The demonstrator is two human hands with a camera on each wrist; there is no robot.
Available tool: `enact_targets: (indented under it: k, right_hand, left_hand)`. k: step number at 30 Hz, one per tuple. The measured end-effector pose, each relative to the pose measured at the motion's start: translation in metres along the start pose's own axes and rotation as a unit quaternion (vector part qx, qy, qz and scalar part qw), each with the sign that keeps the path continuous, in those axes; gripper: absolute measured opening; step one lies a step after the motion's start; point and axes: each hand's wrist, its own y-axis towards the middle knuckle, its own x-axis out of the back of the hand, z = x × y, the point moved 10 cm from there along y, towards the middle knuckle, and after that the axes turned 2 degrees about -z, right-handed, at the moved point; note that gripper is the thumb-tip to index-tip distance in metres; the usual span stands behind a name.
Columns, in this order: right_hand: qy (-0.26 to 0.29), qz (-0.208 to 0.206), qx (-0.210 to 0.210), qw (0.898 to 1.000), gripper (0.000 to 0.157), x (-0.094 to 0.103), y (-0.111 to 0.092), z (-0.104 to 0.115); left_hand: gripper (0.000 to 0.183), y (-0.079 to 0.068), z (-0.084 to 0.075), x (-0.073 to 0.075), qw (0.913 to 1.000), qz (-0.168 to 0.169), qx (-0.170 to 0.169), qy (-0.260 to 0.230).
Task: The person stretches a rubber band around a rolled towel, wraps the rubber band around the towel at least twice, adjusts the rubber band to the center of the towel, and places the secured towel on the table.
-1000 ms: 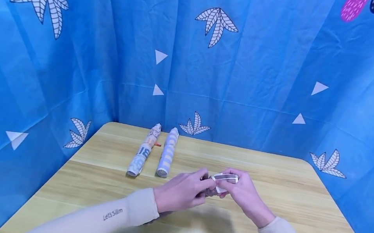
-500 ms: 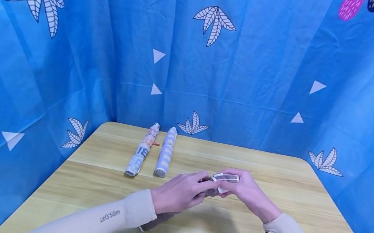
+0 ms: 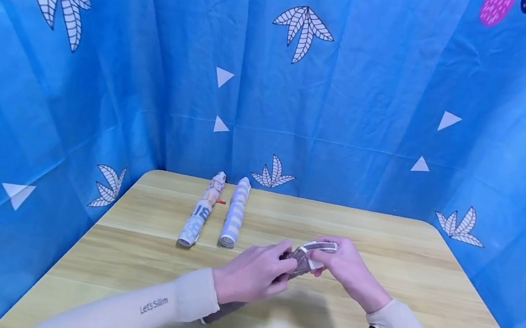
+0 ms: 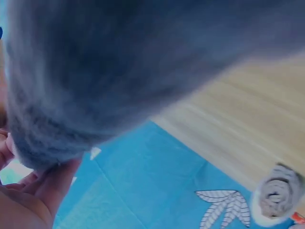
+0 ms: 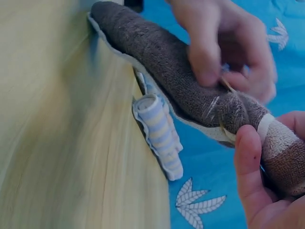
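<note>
A rolled brown towel (image 3: 301, 263) with a white stripe stretches between both hands above the table. My right hand (image 3: 346, 272) grips its far end, thumb beside the white stripe. A thin tan rubber band (image 5: 233, 89) crosses the roll close to that thumb. In the right wrist view, the left hand (image 5: 228, 47) has its curled fingers at the band and pinches a strand lifted off the towel. From the head view, the left hand covers the middle of the roll, whose other end shows under the forearm. The towel fills the left wrist view, blurred.
Two more rolled towels lie at the back left: a printed one (image 3: 202, 211) and a purple-and-cream striped one (image 3: 235, 213). A small orange piece (image 3: 221, 201) sticks out between them. Blue curtains (image 3: 372, 90) enclose the wooden table (image 3: 405, 255).
My left fingers have drawn back slightly from the right thumb, so more brown towel shows between the hands. The right hand keeps its grip. The two other rolls stay put.
</note>
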Motion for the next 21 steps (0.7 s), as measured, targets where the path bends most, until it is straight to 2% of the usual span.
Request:
enact_targets:
  k: [5, 10, 14, 16, 21]
  right_hand:
    - [0.053, -0.008, -0.037, 0.998, 0.029, 0.006, 0.002, -0.009]
    - [0.111, -0.002, -0.062, 0.992, 0.035, 0.008, 0.003, -0.013]
    - [0.061, 0.03, -0.045, 0.997, 0.04, -0.001, 0.003, -0.009]
    - [0.025, 0.042, -0.032, 0.998, 0.042, -0.004, 0.003, -0.006]
    - [-0.023, 0.046, -0.027, 0.998, 0.043, -0.007, 0.0, -0.001]
  left_hand:
    - [0.008, -0.007, 0.011, 0.003, 0.9997, -0.007, 0.016, -0.016]
    - [0.015, -0.003, 0.02, -0.001, 0.9987, -0.011, 0.048, -0.016]
    - [0.021, 0.002, 0.015, -0.006, 0.9993, -0.002, 0.031, -0.019]
    - [0.019, 0.004, 0.013, -0.007, 0.9992, -0.003, 0.026, -0.032]
    - [0.011, 0.005, 0.015, -0.006, 0.997, -0.013, 0.025, -0.071]
